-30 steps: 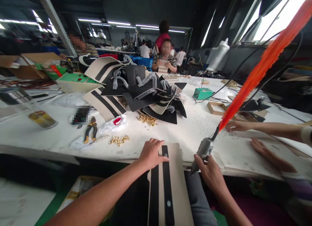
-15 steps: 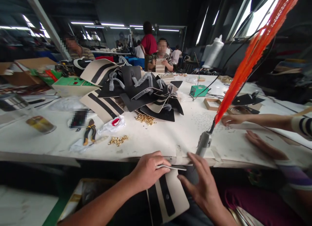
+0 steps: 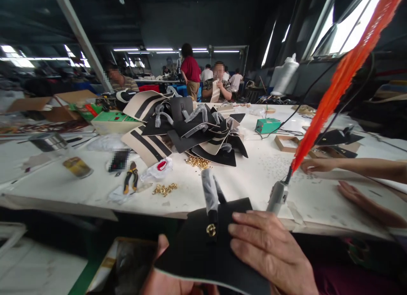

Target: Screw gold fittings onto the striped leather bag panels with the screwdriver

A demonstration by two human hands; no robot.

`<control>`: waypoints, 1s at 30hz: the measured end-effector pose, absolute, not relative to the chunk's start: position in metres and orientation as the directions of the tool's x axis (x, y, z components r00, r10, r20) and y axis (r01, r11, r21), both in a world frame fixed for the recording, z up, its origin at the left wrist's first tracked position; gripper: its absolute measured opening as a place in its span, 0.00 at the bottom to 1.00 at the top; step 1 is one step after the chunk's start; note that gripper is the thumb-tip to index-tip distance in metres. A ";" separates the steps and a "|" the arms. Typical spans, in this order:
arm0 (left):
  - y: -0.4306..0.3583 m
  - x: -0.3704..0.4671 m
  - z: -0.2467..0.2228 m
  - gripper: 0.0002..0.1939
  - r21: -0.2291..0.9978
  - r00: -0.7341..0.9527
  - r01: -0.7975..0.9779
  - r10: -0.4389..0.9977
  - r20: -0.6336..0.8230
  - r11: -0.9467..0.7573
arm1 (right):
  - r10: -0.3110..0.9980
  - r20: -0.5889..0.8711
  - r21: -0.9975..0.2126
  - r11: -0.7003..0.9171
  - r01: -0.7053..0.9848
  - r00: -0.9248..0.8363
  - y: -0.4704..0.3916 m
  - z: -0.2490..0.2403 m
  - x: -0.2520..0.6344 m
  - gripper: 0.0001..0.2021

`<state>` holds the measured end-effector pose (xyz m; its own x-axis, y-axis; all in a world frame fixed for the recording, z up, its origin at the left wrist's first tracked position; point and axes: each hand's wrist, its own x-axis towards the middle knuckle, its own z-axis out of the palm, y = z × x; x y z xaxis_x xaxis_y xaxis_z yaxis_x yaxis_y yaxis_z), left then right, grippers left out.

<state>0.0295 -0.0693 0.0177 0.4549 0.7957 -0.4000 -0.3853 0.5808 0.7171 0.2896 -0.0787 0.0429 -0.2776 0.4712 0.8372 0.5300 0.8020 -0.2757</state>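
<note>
Close to me is a black bag panel [image 3: 193, 252] with a pale edge and its dark side facing up. A handle wrapped in clear film [image 3: 210, 193] rises from it, with a gold-coloured metal fitting [image 3: 211, 230] at the base. My left hand [image 3: 168, 280] grips the panel from below at its left and near edge, its fingers largely out of sight underneath. Across the panel's right part lie the fingers of my right hand [image 3: 270, 244], holding it; that thumb is hidden.
Similar panels [image 3: 190, 129] are heaped mid-table. Gold-coloured hardware [image 3: 164, 189], pliers [image 3: 131, 178] and a can [image 3: 77, 167] lie to the left. On the right, a grey hand tool [image 3: 278, 195] hangs on an orange cord [image 3: 337, 87], near a co-worker's hands [image 3: 359, 199].
The panel has been turned from its beige striped side to its black side and raised. My left hand has gone under it, and my right hand has come onto it.
</note>
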 end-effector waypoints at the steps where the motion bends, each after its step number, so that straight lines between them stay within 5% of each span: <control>1: -0.066 0.032 0.020 0.43 0.679 0.451 -0.439 0.798 -0.400 0.589 | 0.456 0.830 -0.252 0.820 0.514 -0.322 -0.081 0.033 0.288 0.17; 7: -0.047 0.052 0.030 0.28 0.549 0.478 -0.448 0.707 -0.520 0.706 | 0.582 0.688 -0.331 0.784 0.526 -0.434 -0.097 -0.006 0.306 0.17; 12: -0.044 0.061 0.009 0.26 0.656 0.329 -0.451 0.796 -0.508 0.605 | 0.717 0.542 -0.445 0.688 0.574 -0.438 -0.105 0.005 0.318 0.30; 21: -0.054 0.076 -0.005 0.28 0.906 0.126 -0.097 0.908 -0.399 0.412 | 0.824 0.566 -0.622 0.457 0.636 -0.038 -0.076 -0.020 0.271 0.05; 30: -0.054 0.090 -0.013 0.21 0.892 -0.053 -0.019 0.891 -0.451 0.451 | 0.877 0.472 -0.701 0.309 0.643 0.094 -0.062 -0.031 0.263 0.04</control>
